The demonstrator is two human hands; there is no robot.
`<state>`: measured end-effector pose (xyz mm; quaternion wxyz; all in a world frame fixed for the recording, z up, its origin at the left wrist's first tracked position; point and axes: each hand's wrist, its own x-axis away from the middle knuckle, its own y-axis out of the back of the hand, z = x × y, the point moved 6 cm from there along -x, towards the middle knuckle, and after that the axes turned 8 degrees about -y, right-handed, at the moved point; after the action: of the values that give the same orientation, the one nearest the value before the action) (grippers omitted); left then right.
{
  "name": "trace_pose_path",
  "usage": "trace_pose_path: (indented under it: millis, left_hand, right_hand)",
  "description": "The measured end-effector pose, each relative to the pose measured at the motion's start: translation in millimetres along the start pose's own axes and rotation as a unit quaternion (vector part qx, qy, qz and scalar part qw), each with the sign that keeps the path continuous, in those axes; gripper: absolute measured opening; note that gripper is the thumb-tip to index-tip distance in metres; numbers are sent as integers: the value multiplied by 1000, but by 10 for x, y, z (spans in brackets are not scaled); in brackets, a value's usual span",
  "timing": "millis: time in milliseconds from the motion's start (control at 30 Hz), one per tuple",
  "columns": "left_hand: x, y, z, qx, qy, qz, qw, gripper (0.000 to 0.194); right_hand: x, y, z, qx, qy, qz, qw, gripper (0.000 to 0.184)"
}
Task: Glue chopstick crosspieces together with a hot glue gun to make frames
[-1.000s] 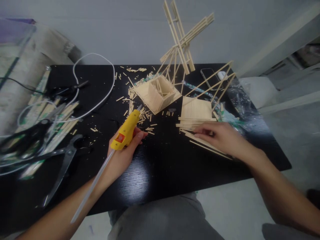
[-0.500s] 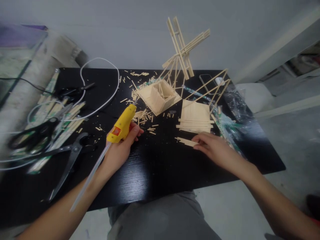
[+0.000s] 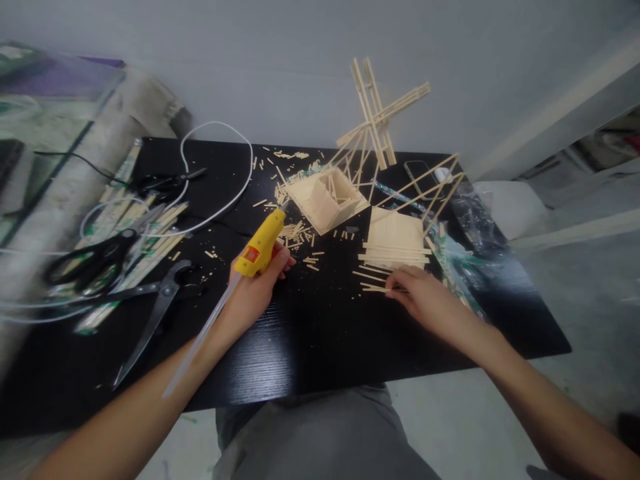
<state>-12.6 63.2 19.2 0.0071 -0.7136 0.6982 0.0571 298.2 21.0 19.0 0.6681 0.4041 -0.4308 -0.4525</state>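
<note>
My left hand (image 3: pixel 255 290) is closed around a yellow hot glue gun (image 3: pixel 263 245). A clear glue stick (image 3: pixel 203 340) trails from its back end over my forearm, and its nozzle points away from me. On the table's right side my right hand (image 3: pixel 423 293) pinches at thin wooden sticks (image 3: pixel 375 288), which lie spread apart; how many are in its fingers is hidden. Just beyond it a flat wooden panel (image 3: pixel 395 230) has several sticks laid across its near edge. A stick-built windmill model (image 3: pixel 373 123) stands behind a square wooden base with an open box (image 3: pixel 333 200).
On the left lie black-handled scissors (image 3: pixel 90 260), pliers (image 3: pixel 167 290) and bundles of sticks (image 3: pixel 150 253). A white cable (image 3: pixel 250 167) loops over the black table (image 3: pixel 320 333). Cut stick pieces (image 3: pixel 295 233) are scattered mid-table. A phone (image 3: pixel 420 177) and plastic wrapping (image 3: pixel 470 213) lie at right.
The sticks by my right hand, bunched together before, are now fanned apart. My left hand keeps the glue gun. The view has shifted slightly.
</note>
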Motion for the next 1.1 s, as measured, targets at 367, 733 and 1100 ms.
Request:
trace_pose_path:
  millis: [367,733,1100]
  left_hand:
    - [-28,1,38,11,-1,-7,1000,35]
    - [-48,56,-8,3,-7,-13,1000,39]
    - [-116,136,157,-42,-10,1,999,33]
  right_hand:
    - [5,-29,52,56,31,-38,997,16]
    - [32,66,712,-49,159,-92,982,16]
    - [-355,-510,1286,26,223,-61,973,14]
